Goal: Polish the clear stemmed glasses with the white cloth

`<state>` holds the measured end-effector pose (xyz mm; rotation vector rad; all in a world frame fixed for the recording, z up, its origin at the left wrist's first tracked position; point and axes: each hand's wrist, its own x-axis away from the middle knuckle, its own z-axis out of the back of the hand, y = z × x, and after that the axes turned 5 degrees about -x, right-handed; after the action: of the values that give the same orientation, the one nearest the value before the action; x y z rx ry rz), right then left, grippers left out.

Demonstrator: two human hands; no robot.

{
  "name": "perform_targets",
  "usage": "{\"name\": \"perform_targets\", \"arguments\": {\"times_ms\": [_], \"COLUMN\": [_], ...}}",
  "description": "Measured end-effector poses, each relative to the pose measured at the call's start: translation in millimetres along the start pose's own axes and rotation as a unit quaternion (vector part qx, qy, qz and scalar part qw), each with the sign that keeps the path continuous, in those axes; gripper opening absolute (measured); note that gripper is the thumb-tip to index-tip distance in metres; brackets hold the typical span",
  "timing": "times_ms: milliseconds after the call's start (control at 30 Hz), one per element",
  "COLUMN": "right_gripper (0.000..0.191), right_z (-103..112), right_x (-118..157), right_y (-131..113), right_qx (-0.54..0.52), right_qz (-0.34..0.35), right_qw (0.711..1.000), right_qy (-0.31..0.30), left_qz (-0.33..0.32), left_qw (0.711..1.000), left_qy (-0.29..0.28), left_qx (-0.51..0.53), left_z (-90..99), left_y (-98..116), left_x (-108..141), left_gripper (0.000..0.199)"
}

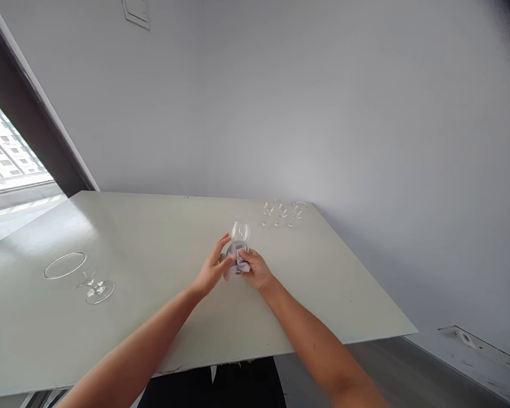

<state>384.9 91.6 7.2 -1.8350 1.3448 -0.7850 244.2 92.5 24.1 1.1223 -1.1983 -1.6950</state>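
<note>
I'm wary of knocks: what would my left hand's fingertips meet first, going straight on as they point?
Probably the glass above the cloth, just ahead of the left hand, though one view leaves the depth unclear.

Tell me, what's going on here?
Someone holds a clear stemmed glass, with a white cloth or paper around its lower part. The right hand grips it there; the left hand is spread open close beside it. Another glass is to the left on the table, and several more glasses stand near the far right corner.
</note>
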Motion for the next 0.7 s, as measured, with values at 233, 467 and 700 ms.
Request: {"name": "perform_targets", "arguments": {"times_ms": [233,467,700], "right_gripper": [0.03,0.025,0.041], "right_z": [-3,-1,-2], "right_x": [3,5,15], "right_y": [7,-3,-7], "right_qx": [0.048,0.424,0.651], "right_qz": [-0.111,0.101,0.292], "right_qw": [0.99,0.896,0.693], "right_qy": [-0.075,0.087,-0.101], "left_qz": [0.14,0.212,0.3], "left_qw": [0.959,0.94,0.884], "left_qy": [-0.058,0.118,0.143], "left_qx": [0.241,0.24,0.33], "left_z": [16.7,18.7,42.2], "left_y": [-1,-12,-18], "left_x": [-9,-18,-26], "left_gripper": [0.056,0.04,0.021]}}
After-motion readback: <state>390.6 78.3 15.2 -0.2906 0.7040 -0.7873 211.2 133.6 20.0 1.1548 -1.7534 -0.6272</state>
